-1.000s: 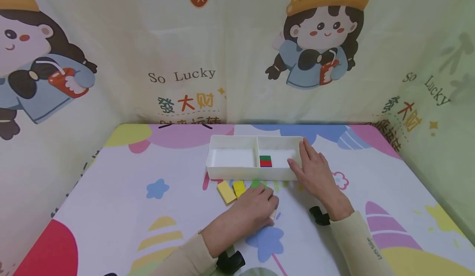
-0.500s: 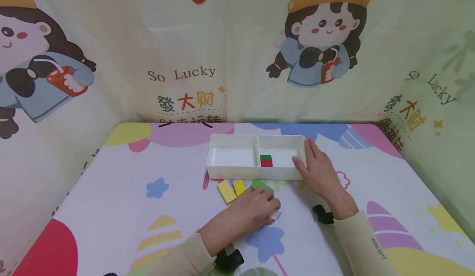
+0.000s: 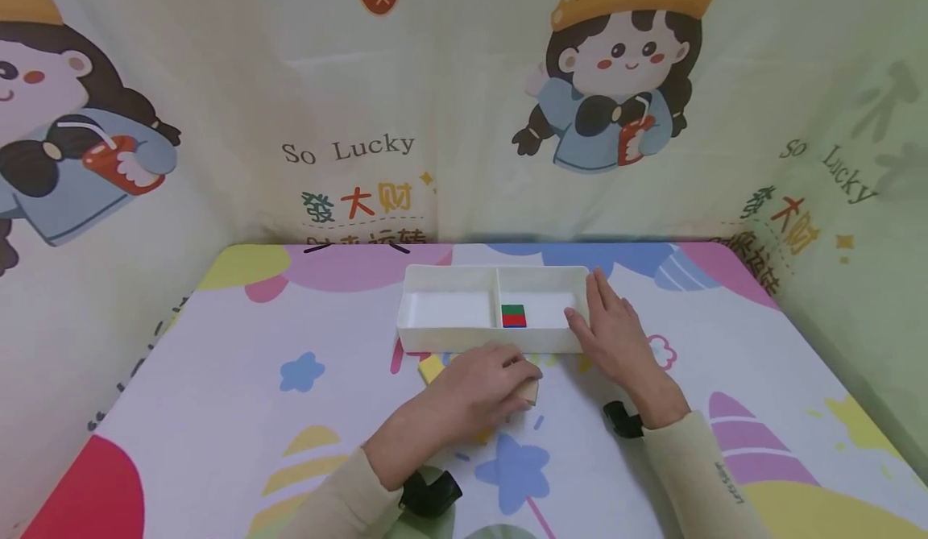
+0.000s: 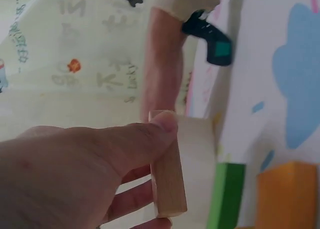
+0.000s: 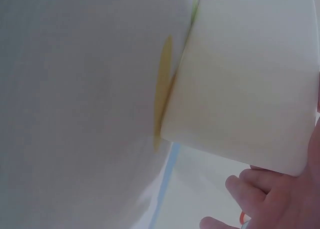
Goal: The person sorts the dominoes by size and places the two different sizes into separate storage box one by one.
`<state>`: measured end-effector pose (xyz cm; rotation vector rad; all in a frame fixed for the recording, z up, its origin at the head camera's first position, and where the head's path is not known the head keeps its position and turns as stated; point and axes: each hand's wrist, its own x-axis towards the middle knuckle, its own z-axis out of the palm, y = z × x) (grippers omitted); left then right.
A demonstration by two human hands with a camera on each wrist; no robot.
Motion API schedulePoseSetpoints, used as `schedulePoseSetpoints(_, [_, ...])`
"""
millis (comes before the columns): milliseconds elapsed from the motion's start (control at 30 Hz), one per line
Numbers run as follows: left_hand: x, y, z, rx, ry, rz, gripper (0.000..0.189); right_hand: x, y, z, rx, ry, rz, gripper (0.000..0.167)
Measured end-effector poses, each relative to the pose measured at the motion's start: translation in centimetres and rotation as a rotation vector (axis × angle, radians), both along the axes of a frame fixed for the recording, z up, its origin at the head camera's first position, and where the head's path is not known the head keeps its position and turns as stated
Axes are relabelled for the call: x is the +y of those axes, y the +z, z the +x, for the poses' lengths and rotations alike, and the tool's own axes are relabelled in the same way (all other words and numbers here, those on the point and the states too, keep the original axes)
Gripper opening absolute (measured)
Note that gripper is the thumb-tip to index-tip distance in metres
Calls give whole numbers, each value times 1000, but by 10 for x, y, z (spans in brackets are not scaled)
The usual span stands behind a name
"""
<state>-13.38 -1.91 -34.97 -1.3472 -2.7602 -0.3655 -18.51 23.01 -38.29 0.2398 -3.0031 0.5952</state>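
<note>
Pinching hand: I've got the left hand (image 3: 474, 386) drawn in to one block's thickness, thumb on one side, fingers on the other.
Wooden block (image 4: 169, 181): that's what the grip has hold of; bare pale wood, far end poking out past the thumb. Height over the tabletop: can't tell.
White box (image 3: 449, 341): just beyond the grip, long, split in two by a divider (image 3: 498, 297).
Flat hand: right hand (image 3: 619, 346), well off to the right of the grip, fingers straight along the box's right end, thumb at the near corner.
Coloured stack (image 3: 514, 316): beyond the grip, inside the right compartment, beside the divider at the near wall; green, then red, thin blue edge. One piece or several, I can't tell.
Yellow block (image 3: 430, 368): left of the grip, near the box, part hidden by the left hand.
Green block (image 4: 229, 196): near the grip, on its tabletop side in the left wrist view.
Orange block (image 4: 285, 199): same side, farther from the grip than the green; I only get a sliver of it in the head view.
Tablecloth (image 3: 217, 410): under it all, pastel print; blue star shape (image 3: 513, 474) on my side of the grip.
Backdrop (image 3: 478, 80): far past the grip, cartoon figures, "So Lucky" lettering.
</note>
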Motion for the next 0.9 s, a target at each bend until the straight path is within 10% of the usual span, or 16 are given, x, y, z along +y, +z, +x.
schedulePoseSetpoints(400, [-29, 21, -41, 17, 235, 222, 37, -2, 0, 0, -2, -5, 28, 74])
schedulePoseSetpoints(900, [-20, 2, -79, -94, 393, 202, 39, 0, -2, 0, 13, -20, 40, 74])
